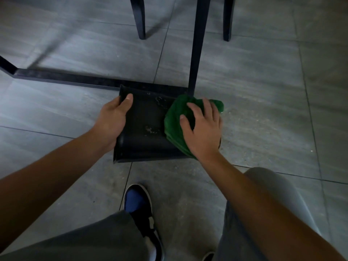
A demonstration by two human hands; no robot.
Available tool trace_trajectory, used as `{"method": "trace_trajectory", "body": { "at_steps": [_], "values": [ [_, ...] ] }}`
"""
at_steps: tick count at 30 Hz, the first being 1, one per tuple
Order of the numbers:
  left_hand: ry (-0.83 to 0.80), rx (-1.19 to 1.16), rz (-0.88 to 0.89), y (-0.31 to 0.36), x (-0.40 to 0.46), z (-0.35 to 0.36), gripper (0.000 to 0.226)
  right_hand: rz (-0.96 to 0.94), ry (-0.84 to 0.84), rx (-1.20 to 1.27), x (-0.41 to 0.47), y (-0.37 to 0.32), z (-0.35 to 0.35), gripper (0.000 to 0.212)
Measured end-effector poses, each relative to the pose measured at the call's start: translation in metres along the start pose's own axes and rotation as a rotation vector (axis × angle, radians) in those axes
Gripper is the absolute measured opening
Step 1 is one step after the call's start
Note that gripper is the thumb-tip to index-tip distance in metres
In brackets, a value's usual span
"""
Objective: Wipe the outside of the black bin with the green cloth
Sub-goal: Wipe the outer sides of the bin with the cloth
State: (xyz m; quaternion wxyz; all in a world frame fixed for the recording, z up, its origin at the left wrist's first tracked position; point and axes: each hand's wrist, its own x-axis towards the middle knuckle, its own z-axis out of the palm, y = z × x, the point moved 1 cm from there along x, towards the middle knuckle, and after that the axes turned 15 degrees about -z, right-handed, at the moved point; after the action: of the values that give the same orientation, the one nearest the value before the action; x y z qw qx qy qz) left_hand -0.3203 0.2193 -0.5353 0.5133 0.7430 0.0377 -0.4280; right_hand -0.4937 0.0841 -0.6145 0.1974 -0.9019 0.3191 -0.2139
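The black bin [145, 129] lies on its side on the grey tiled floor, with pale smudges on its upward face. My left hand [113, 119] grips the bin's left edge, thumb on top and fingers curled round the side. The green cloth [174, 121] is bunched over the bin's right side. My right hand [202, 127] presses down on the cloth with its fingers spread; part of the cloth and the bin's right edge are hidden under it.
A black metal table frame [62, 78] runs along the floor just behind the bin, and its upright leg [197, 44] rises by the cloth. Two dark chair legs [140, 17] stand farther back. My shoe [138, 206] and knees are close below the bin.
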Motion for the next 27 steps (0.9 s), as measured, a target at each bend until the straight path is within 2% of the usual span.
{"method": "trace_trajectory", "body": {
  "at_steps": [5, 7, 8, 11, 14, 15, 17, 19, 21, 25, 27],
  "values": [
    [-0.054, -0.018, -0.105, 0.002, -0.003, -0.001, 0.024, 0.255, -0.121, 0.135, 0.014, 0.049, 0.010, 0.063],
    [-0.052, -0.039, -0.155, 0.002, -0.005, 0.000, 0.032, 0.387, -0.119, 0.240, 0.022, 0.067, 0.009, 0.065],
    [-0.043, -0.045, -0.172, 0.002, -0.005, -0.001, 0.037, 0.388, -0.138, 0.259, 0.023, 0.066, 0.010, 0.062],
    [-0.016, -0.045, -0.181, 0.000, -0.002, -0.001, 0.046, 0.149, -0.185, 0.148, 0.023, 0.028, 0.012, 0.059],
    [0.003, -0.035, -0.183, -0.002, -0.004, 0.008, 0.068, -0.157, -0.114, 0.132, 0.027, -0.044, 0.015, 0.062],
    [0.002, -0.039, -0.160, -0.001, -0.004, 0.010, 0.069, -0.244, -0.090, 0.149, 0.028, -0.070, 0.018, 0.061],
    [-0.018, -0.066, -0.111, 0.000, -0.002, 0.011, 0.057, -0.360, -0.023, 0.184, 0.029, -0.109, 0.025, 0.056],
    [-0.041, -0.073, -0.085, 0.003, 0.001, 0.008, 0.048, -0.369, 0.032, 0.228, 0.038, -0.119, 0.027, 0.051],
    [-0.040, -0.061, -0.065, 0.002, 0.005, 0.004, 0.046, -0.272, 0.022, 0.190, 0.050, -0.094, 0.025, 0.052],
    [0.015, -0.017, -0.071, -0.002, 0.003, 0.005, 0.036, 0.086, -0.163, 0.047, 0.057, 0.014, 0.021, 0.067],
    [0.036, 0.003, -0.064, -0.004, 0.002, 0.002, 0.035, 0.200, -0.225, 0.068, 0.043, 0.048, 0.015, 0.068]
  ]
}}
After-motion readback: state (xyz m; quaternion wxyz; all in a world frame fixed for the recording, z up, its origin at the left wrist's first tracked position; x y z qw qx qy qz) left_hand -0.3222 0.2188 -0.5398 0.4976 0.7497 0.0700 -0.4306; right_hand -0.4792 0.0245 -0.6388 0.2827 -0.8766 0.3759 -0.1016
